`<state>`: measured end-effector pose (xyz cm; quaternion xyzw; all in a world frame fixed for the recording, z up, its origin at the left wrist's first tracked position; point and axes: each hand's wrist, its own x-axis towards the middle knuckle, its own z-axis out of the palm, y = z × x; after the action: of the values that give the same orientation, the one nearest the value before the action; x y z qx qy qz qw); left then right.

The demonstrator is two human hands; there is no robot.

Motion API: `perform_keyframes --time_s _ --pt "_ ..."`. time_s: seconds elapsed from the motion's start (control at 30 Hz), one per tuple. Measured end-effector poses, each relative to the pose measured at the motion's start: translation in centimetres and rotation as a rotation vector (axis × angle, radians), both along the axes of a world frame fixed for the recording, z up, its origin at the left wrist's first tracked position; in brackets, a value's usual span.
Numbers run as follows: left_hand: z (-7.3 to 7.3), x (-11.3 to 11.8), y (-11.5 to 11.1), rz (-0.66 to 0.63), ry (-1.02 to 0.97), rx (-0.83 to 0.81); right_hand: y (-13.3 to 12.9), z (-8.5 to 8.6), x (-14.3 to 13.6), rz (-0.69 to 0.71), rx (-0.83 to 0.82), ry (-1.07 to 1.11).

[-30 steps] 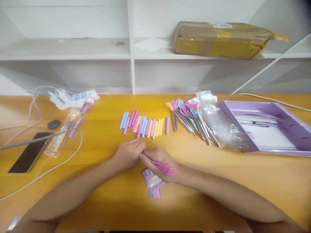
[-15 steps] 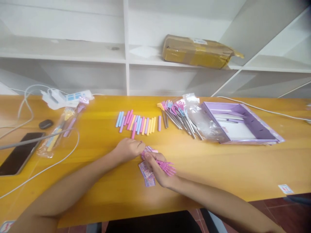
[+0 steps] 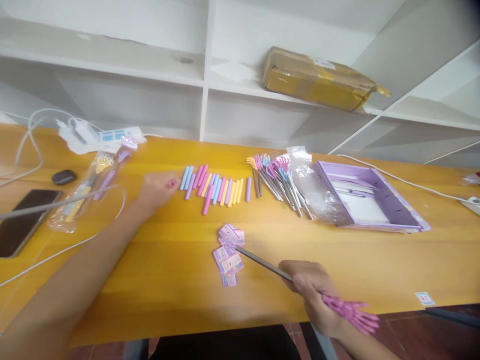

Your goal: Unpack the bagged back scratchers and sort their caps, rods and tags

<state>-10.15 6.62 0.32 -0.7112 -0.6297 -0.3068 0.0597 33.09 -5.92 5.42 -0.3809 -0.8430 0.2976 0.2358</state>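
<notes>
My right hand (image 3: 313,292) is closed around the metal rod of a back scratcher (image 3: 262,262). Its pink hand-shaped head sticks out by my wrist, and the long bare rod points left over small printed cards (image 3: 229,262). To the left, my left hand (image 3: 159,190) makes a fist above the table, slightly blurred. A pink tube end (image 3: 172,184) peeks out of it; the rest is hidden by the fingers. Just right of that fist lies a row of pink, blue, yellow and purple tubes (image 3: 225,192), with one pink tube (image 3: 207,201) lying nearer to me.
Metal-rod back scratchers (image 3: 288,187) lie in a pile by clear plastic bags (image 3: 311,185). Right of them stands an open purple box (image 3: 339,200). Bagged scratchers (image 3: 90,185), a phone (image 3: 22,225) and white cables lie at left. A taped carton (image 3: 318,80) sits on the shelf.
My hands were together over the cards and have moved apart, left hand to the upper left, right hand to the lower right. The scratcher's metal rod now shows at length.
</notes>
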Motion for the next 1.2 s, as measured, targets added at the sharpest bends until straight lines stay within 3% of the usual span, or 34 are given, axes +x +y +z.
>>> perform_keyframes --time_s 0.1,0.2,0.27,0.4,0.53,0.67,0.77,0.9,1.03,1.13,1.2 --pt "-0.9 -1.3 2.1 0.289 -0.214 -0.019 1.8 2.9 2.5 -0.056 0.055 0.115" --pt "-2.1 -1.1 3.2 0.33 -0.264 -0.056 4.9 4.8 3.2 -0.186 0.151 0.115" --pt "-2.6 -0.9 3.3 0.281 -0.173 -0.096 7.9 5.2 3.2 -0.297 0.231 0.071" --pt "-2.7 -0.7 2.8 0.198 -0.016 -0.188 15.8 4.0 2.6 -0.604 0.458 -0.167" --pt "-2.0 -0.6 2.2 0.102 0.01 -0.232 22.5 1.7 1.4 -0.606 0.416 -0.575" --pt "-1.5 -0.5 1.8 0.027 0.026 -0.235 25.6 0.1 1.2 -0.55 0.283 -0.811" --pt "-1.7 -0.3 1.7 0.007 0.009 -0.228 26.6 0.2 1.6 -0.541 0.28 -0.793" --pt "-1.8 -0.7 1.9 0.061 -0.029 -0.199 25.9 0.2 0.2 -0.492 0.416 -0.489" --pt "-0.4 -3.2 2.1 0.183 -0.022 -0.133 21.4 -3.4 -4.3 -0.252 0.442 -0.328" --pt "1.0 -6.5 2.0 0.375 0.057 -0.07 17.6 -6.9 -7.3 -0.058 0.477 -0.221" --pt "1.6 -8.6 1.8 0.498 0.134 -0.102 16.3 -8.3 -8.2 0.027 0.509 -0.161"
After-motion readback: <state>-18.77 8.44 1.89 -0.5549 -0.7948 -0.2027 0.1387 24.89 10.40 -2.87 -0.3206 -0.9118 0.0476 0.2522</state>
